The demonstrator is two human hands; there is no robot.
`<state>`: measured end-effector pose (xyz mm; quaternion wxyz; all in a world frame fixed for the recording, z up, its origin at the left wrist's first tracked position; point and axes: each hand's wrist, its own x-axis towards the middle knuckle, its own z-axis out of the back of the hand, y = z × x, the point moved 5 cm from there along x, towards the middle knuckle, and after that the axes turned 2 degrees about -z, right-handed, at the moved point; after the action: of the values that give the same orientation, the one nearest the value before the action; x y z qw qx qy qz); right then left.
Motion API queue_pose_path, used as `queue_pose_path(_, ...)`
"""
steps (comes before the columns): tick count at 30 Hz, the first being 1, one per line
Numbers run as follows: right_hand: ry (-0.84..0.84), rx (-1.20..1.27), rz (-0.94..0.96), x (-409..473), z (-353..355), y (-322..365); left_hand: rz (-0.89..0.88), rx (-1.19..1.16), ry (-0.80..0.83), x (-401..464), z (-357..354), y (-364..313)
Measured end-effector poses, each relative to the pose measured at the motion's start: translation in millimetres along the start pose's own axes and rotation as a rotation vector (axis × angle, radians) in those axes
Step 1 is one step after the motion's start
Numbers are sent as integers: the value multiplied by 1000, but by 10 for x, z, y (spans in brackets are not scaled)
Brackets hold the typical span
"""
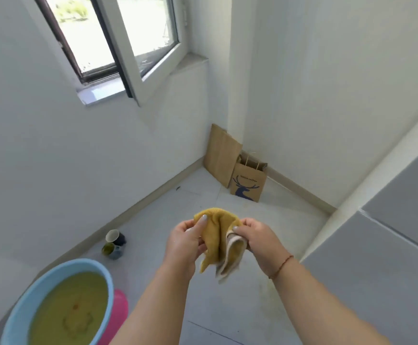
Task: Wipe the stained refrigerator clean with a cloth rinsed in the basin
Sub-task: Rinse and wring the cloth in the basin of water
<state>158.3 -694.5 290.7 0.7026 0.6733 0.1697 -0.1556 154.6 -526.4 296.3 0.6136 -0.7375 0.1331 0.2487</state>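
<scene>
Two hands (185, 242) (257, 237), one cloth (219, 235), one basin (53, 282)

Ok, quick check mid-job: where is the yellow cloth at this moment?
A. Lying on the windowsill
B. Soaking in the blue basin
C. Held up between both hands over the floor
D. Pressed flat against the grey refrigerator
C: the crumpled yellow cloth hangs in the air, pinched by the left hand and the right hand, away from the round blue plastic basin of yellowish water and from the grey refrigerator.
</scene>
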Motion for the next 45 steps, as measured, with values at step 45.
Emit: queue_pose_path(45, 596, -1340, 101, 2481, -6224, -3301, 365, 440, -875, 1638, 6611, 2983)
